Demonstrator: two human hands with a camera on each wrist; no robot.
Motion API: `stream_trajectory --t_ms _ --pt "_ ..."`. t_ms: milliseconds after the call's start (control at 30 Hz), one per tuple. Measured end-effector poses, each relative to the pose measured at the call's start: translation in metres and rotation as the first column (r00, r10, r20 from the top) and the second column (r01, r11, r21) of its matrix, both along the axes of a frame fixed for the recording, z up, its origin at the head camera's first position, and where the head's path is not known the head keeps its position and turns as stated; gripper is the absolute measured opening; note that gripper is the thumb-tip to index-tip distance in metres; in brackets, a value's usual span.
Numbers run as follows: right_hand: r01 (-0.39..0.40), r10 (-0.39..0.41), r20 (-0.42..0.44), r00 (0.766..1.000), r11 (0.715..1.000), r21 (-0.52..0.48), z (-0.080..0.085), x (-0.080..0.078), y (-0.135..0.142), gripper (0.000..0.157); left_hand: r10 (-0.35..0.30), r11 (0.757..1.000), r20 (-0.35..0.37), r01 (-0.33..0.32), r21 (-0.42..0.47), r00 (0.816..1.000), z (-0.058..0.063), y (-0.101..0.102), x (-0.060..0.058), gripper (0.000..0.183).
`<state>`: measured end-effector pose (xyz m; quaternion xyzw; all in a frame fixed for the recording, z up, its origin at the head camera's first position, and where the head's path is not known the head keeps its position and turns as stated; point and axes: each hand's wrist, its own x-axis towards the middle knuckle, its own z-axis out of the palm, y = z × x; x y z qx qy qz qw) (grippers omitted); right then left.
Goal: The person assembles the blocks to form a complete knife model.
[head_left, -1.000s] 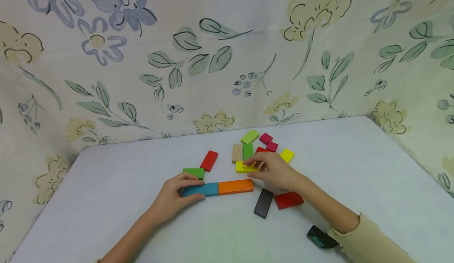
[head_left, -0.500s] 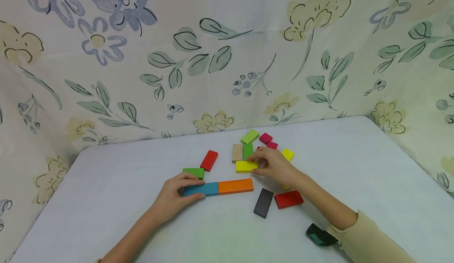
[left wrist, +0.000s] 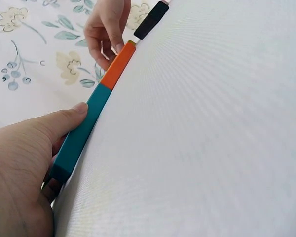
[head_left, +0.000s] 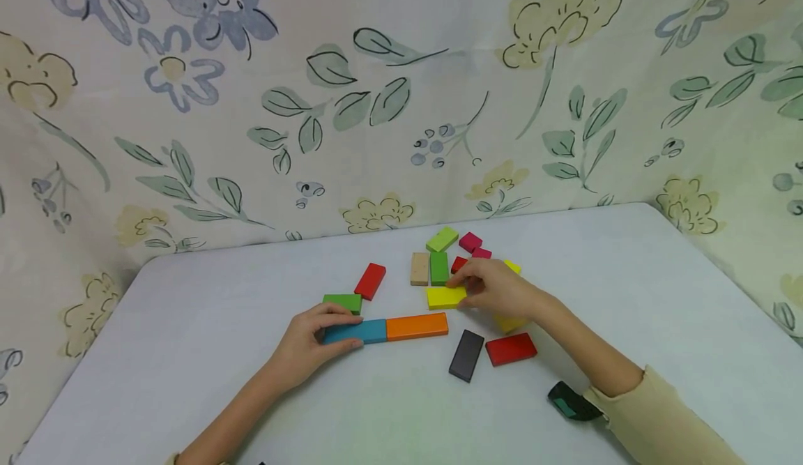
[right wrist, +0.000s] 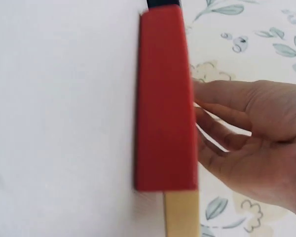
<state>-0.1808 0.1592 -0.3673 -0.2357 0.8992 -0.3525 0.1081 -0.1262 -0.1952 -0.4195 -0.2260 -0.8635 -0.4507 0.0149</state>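
My left hand (head_left: 300, 346) grips the left end of a flat blue block (head_left: 371, 332), thumb on the near side and fingers on the far side. End to end with it lies an orange block (head_left: 417, 327), as the left wrist view also shows. My right hand (head_left: 505, 289) pinches the right end of a yellow block (head_left: 442, 298) between thumb and fingers, behind the orange block's right end. In the right wrist view a red block (right wrist: 166, 98) fills the middle and hides the fingertips and what they hold.
Green (head_left: 342, 303) and red (head_left: 370, 281) blocks lie behind my left hand. A wooden block (head_left: 419, 269), a green block (head_left: 439, 268) and several small coloured ones stand farther back. Nearer me are a black block (head_left: 466, 355) and a red block (head_left: 511, 349).
My right hand has come down onto the yellow block and drawn it slightly to the right, away from the wooden and green blocks. The left hand keeps its place on the blue block.
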Motion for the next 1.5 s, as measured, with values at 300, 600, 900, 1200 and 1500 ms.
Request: stream_trajectory --t_ms 300,600,900,1200,1500 --pt "-0.03 0.03 0.014 0.999 1.0 -0.001 0.001 -0.002 0.002 0.034 -0.004 1.0 0.002 0.004 0.014 1.0 0.0 0.0 0.0 0.032" --pt "-0.029 0.026 0.072 0.997 0.999 0.034 0.007 -0.001 0.006 0.031 -0.007 1.0 -0.018 0.007 0.01 1.0 0.0 0.0 -0.001 0.031" --pt "-0.082 0.074 0.126 0.989 0.995 0.057 0.009 -0.001 0.013 0.028 -0.013 1.0 -0.035 0.014 0.023 0.999 0.0 0.001 0.0 0.032" --pt "-0.118 0.108 0.168 0.98 0.992 0.051 0.01 0.001 0.015 0.025 -0.008 1.0 -0.035 0.008 0.012 0.999 0.0 0.001 0.0 0.032" --pt "-0.133 0.123 0.185 0.975 0.99 0.041 0.011 0.003 0.014 0.024 -0.006 1.0 -0.036 0.007 0.015 0.999 -0.002 0.0 -0.001 0.032"
